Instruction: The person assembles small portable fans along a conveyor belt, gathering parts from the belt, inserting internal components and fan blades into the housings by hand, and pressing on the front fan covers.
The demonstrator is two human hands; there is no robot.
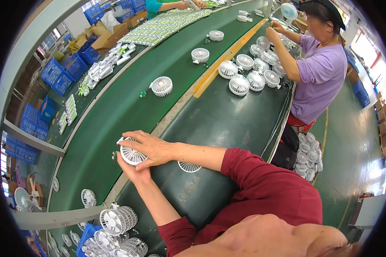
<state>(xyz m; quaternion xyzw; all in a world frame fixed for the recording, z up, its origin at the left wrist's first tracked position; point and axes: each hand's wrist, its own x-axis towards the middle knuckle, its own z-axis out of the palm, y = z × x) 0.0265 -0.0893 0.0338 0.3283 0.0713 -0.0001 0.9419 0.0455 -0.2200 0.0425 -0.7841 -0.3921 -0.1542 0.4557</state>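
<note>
A round white fan head (131,155) with a slatted grille is held between my two hands at the belt's near edge. My right hand (152,147) lies over its top with fingers curled round the rim. From below, my left hand (135,171) cups the underside; its fingers are partly hidden. A small part (114,156) sticks out beside the fan head, too small to make out. Under my right forearm, partly covered, a white fan grille (189,166) lies on the dark green table (210,132).
Several fan heads (161,86) with small green boards sit on the green conveyor belt (128,113). Stacked fan grilles (119,219) stand at lower left by a metal frame (64,218). A co-worker in purple (319,73) sits beyond more fan heads (239,85). Blue crates (57,76) line the left.
</note>
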